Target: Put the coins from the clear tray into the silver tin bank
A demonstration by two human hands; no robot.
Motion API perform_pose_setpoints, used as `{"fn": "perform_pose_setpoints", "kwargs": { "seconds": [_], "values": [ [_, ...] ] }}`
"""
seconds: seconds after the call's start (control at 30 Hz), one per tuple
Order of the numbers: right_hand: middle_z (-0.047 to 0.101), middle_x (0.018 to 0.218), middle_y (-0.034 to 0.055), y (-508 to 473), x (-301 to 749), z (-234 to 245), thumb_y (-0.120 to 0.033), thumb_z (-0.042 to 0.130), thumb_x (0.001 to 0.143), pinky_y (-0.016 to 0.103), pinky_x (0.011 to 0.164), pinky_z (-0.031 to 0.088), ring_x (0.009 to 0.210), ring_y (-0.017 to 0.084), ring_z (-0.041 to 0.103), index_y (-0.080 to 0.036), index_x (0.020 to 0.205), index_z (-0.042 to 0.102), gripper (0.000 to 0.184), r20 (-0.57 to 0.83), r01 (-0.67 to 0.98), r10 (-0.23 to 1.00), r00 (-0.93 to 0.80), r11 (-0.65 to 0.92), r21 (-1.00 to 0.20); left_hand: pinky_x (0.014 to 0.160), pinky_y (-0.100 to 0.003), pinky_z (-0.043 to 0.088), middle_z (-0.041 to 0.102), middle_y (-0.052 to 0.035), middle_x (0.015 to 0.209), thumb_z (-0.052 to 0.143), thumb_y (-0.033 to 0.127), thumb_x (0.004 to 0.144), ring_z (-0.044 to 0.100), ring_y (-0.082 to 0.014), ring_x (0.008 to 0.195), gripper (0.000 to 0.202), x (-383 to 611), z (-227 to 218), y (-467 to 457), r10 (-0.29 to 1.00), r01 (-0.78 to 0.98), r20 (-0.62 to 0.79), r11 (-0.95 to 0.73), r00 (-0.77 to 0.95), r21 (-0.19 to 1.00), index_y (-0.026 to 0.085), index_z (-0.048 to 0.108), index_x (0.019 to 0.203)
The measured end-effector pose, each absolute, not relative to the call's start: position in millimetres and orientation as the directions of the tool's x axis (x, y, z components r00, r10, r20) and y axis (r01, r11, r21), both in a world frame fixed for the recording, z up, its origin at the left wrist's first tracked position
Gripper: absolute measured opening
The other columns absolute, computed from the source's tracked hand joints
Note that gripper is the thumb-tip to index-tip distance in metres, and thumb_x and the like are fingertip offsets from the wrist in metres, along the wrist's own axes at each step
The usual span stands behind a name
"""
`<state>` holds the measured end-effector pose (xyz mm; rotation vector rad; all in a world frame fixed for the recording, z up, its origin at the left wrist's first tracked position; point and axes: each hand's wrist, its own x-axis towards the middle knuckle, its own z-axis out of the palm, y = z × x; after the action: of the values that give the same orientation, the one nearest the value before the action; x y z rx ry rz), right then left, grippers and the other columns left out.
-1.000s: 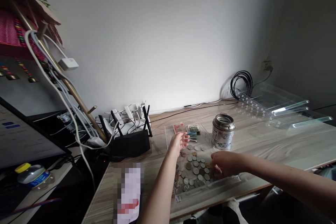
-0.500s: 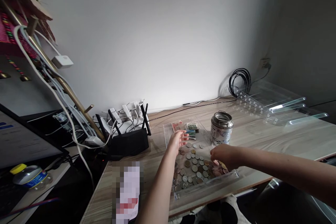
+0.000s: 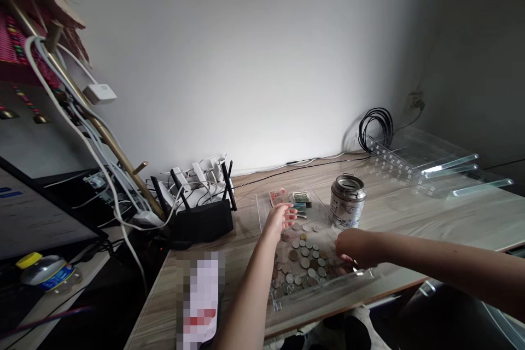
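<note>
A clear plastic tray point(image 3: 283, 304) lies on the desk, with many silver and brownish coins point(image 3: 304, 263) spread over its near half. Toward its far end are a reddish banknote point(image 3: 278, 197), a dark green one point(image 3: 301, 197) and a bluish-green one point(image 3: 301, 211). My left hand point(image 3: 282, 219) hovers beside the bluish note, its fingers apart and holding nothing. Over the tray's near right corner, my right hand point(image 3: 356, 247) has its fingers curled down. A shiny bit shows at its fingertips, but what they grip is mostly hidden. A round metal tin point(image 3: 347, 202) stands upright just beyond it.
A black router point(image 3: 200, 223) and white plugs stand at the left rear. Clear acrylic drawers or shelves point(image 3: 435, 169) and a coiled black cable point(image 3: 375, 128) are at the right rear. Nearer left lie a blurred-out object point(image 3: 202, 295) and a yellow-capped bottle point(image 3: 51, 273).
My right hand has shifted slightly right, and the golden coins seen under its fingers are now out of sight. My left hand stays nearly where it was. The view moved a little.
</note>
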<state>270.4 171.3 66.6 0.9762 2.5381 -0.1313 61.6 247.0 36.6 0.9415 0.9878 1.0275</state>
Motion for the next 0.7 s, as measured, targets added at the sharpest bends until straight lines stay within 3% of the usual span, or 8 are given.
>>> {"fn": "perform_pose_setpoints", "kwargs": {
  "seconds": [0.1, 0.17, 0.3, 0.4, 0.47, 0.57, 0.63, 0.7],
  "values": [
    [0.06, 0.057, 0.0018, 176.0, 270.7, 67.9, -0.01, 0.056, 0.048, 0.022, 0.046, 0.028, 0.051, 0.013, 0.05, -0.018, 0.065, 0.066, 0.021, -0.461, 0.689, 0.606, -0.648, 0.724, -0.018, 0.051, -0.023, 0.044, 0.062, -0.0071, 0.075, 0.045, 0.023, 0.072, 0.058, -0.0128, 0.059, 0.016, 62.6, 37.6, 245.4, 0.953, -0.249, -0.202, 0.256, 0.224, 0.934, 0.014, 0.054, 0.082],
    [0.06, 0.056, 0.0003, 182.7, 266.4, 71.9, -0.012, 0.059, 0.049, 0.02, 0.045, 0.029, 0.049, 0.011, 0.049, -0.017, 0.064, 0.066, 0.018, -0.449, 0.728, 0.613, -0.65, 0.672, -0.136, 0.053, -0.023, 0.045, 0.062, -0.0074, 0.074, 0.045, 0.024, 0.073, 0.059, -0.0131, 0.059, 0.016, 63.4, 38.2, 243.5, 0.936, -0.253, -0.221, 0.292, 0.274, 0.922, 0.013, 0.054, 0.082],
    [0.06, 0.061, -0.0005, 200.5, 240.5, 87.7, -0.02, 0.056, 0.061, 0.018, 0.049, 0.033, 0.052, 0.008, 0.048, -0.015, 0.07, 0.064, 0.014, -0.138, 0.631, 0.643, -0.754, 0.65, -0.424, 0.052, -0.025, 0.046, 0.061, -0.0098, 0.071, 0.042, 0.039, 0.076, 0.06, -0.0158, 0.06, 0.032, 63.4, 40.7, 237.9, 0.753, -0.167, -0.331, 0.5, 0.569, 0.85, 0.01, 0.054, 0.079],
    [0.06, 0.063, 0.0, 211.5, 216.6, 98.3, -0.02, 0.048, 0.069, 0.018, 0.052, 0.034, 0.054, 0.008, 0.05, -0.015, 0.076, 0.063, 0.018, 0.069, 0.557, 0.67, -0.739, 0.666, -0.496, 0.038, -0.02, 0.038, 0.061, -0.0101, 0.066, 0.04, 0.05, 0.073, 0.058, -0.0158, 0.051, 0.041, 61.4, 44.0, 235.5, 0.609, -0.066, -0.387, 0.588, 0.692, 0.806, 0.011, 0.054, 0.078],
    [0.061, 0.068, 0.0015, 215.9, 209.2, 101.0, -0.022, 0.045, 0.073, 0.019, 0.054, 0.035, 0.058, 0.01, 0.051, -0.016, 0.08, 0.062, 0.02, 0.176, 0.615, 0.745, -0.643, 0.639, -0.462, 0.028, -0.015, 0.022, 0.058, -0.0062, 0.057, 0.044, 0.046, 0.072, 0.048, -0.0093, 0.037, 0.034, 59.5, 45.8, 236.5, 0.609, -0.086, -0.415, 0.625, 0.676, 0.776, 0.013, 0.052, 0.071],
    [0.061, 0.076, 0.0038, 217.0, 218.2, 95.1, -0.024, 0.046, 0.073, 0.022, 0.058, 0.034, 0.066, 0.013, 0.053, -0.019, 0.082, 0.061, 0.018, 0.252, 0.761, 0.823, -0.509, 0.567, -0.314, 0.026, -0.013, 0.004, 0.045, 0.0026, 0.045, 0.047, 0.031, 0.072, 0.026, -0.001, 0.026, 0.022, 57.0, 46.0, 241.3, 0.656, -0.266, -0.399, 0.677, 0.64, 0.686, 0.014, 0.045, 0.06],
    [0.061, 0.077, 0.004, 214.0, 233.0, 84.8, -0.024, 0.055, 0.066, 0.024, 0.059, 0.034, 0.071, 0.016, 0.053, -0.02, 0.079, 0.062, 0.015, 0.122, 0.808, 0.827, -0.549, 0.563, -0.176, 0.027, -0.013, 0.002, 0.036, 0.0058, 0.042, 0.046, 0.026, 0.072, 0.02, -0.0002, 0.026, 0.021, 55.7, 44.5, 244.9, 0.719, -0.425, -0.348, 0.657, 0.602, 0.622, 0.015, 0.04, 0.056],
    [0.06, 0.078, 0.0054, 208.7, 247.5, 72.6, -0.025, 0.067, 0.052, 0.026, 0.061, 0.033, 0.078, 0.021, 0.051, -0.019, 0.078, 0.062, 0.027, -0.073, 0.797, 0.794, -0.604, 0.602, -0.04, 0.028, -0.013, 0.002, 0.03, 0.0072, 0.04, 0.043, 0.024, 0.074, 0.018, -0.0006, 0.027, 0.025, 54.6, 42.3, 247.7, 0.789, -0.561, -0.307, 0.6, 0.532, 0.57, 0.016, 0.034, 0.053]
  ]
}}
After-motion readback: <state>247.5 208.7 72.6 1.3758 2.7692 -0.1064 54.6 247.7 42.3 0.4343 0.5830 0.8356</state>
